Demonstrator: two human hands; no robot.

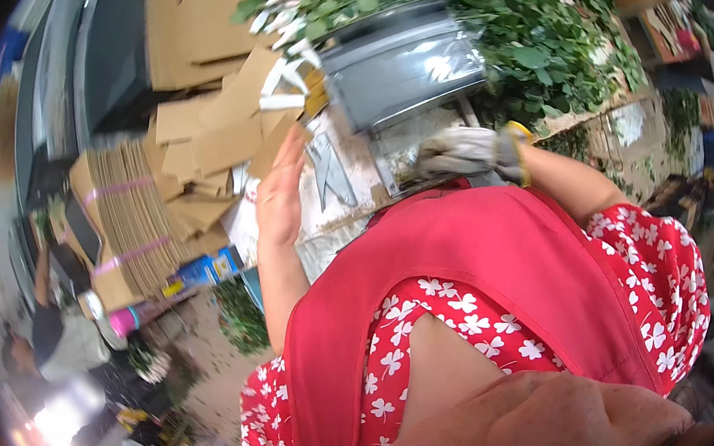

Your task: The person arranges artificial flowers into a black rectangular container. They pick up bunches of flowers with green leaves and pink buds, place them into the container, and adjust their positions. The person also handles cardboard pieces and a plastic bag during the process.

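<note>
My left hand (282, 187) is bare and raised over the table's near edge, its fingers stretched out and close together, with nothing seen in it. Just right of it a pair of grey shears (332, 171) lies on the white tabletop. My right hand (466, 156) wears a grey work glove with a yellow cuff. It is low over the near end of a grey metal stand (381, 163), in front of my red apron. Blur hides whether its fingers grip anything. Beyond it the stand carries a shiny, dark, film-like sheet or panel (405, 68).
Leafy green stems (530, 45) heap up at the back right, with white-wrapped flower heads (286, 28) at their left end. Loose cardboard pieces (222, 124) cover the left side, beside a strapped cardboard stack (127, 218). Another person (79, 330) is at the far left.
</note>
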